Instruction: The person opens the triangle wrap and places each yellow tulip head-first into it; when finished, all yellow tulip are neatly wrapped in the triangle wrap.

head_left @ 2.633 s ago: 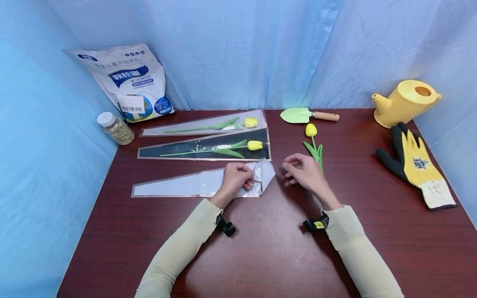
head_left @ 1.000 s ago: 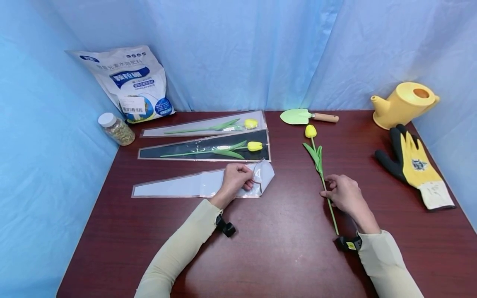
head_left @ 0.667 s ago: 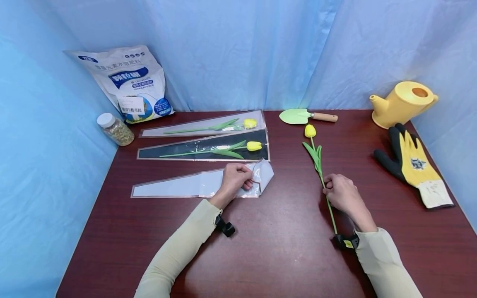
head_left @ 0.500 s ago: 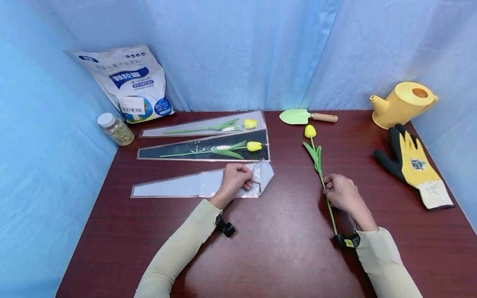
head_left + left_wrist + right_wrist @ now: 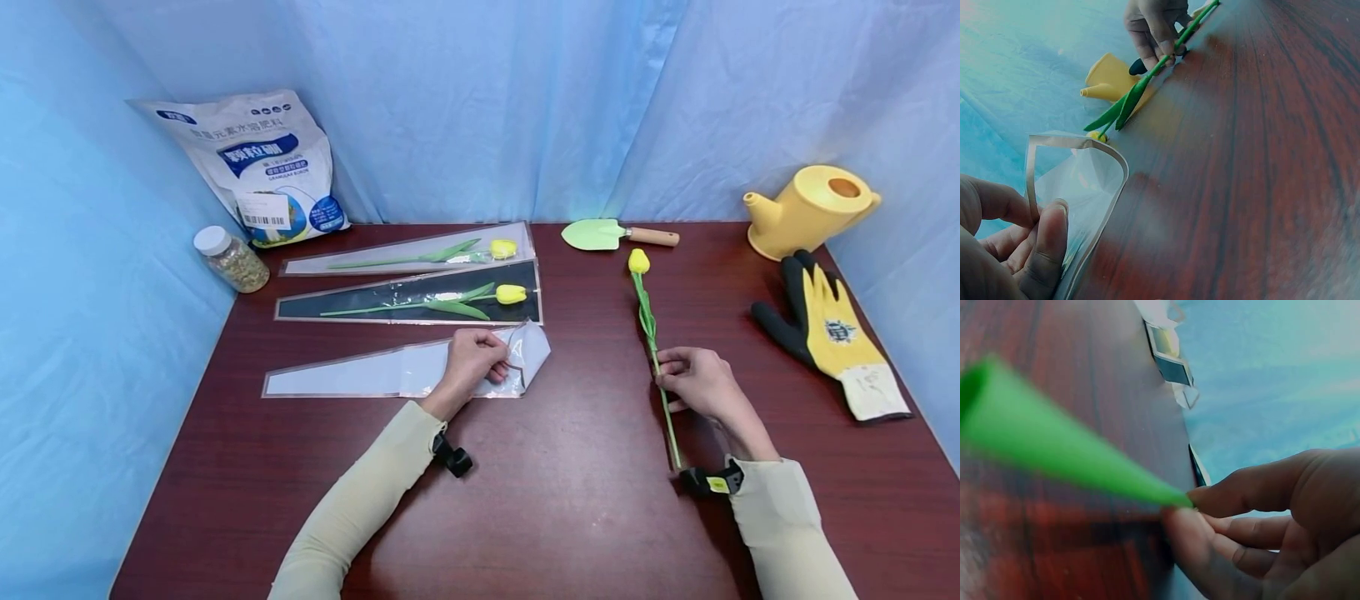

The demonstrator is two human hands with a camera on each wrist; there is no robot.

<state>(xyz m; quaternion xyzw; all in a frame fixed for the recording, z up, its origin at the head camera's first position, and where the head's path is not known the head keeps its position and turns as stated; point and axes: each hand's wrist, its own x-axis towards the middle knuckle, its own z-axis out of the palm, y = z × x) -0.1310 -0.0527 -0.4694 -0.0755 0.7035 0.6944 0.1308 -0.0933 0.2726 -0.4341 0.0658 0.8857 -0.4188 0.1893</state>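
Observation:
My left hand pinches the rim of a white flower sleeve between thumb and fingers. In the left wrist view the sleeve's wide mouth gapes with a bronze border. To the right, my right hand pinches the green stem of a yellow tulip just below its leaves. The flower points away from me and the stem's lower end lies by the wrist camera. Close up in the right wrist view, thumb and forefinger grip the blurred green stem.
Behind the sleeve lie a black sleeve and another white sleeve, each holding a yellow tulip. A fertilizer bag and a jar stand back left. A trowel, watering can and glove lie back right.
My right hand has gone from beside the sleeve to the tulip and taken its stem. The tulip has turned, its leaves folding together and its bloom shifting right. My left hand stays put.

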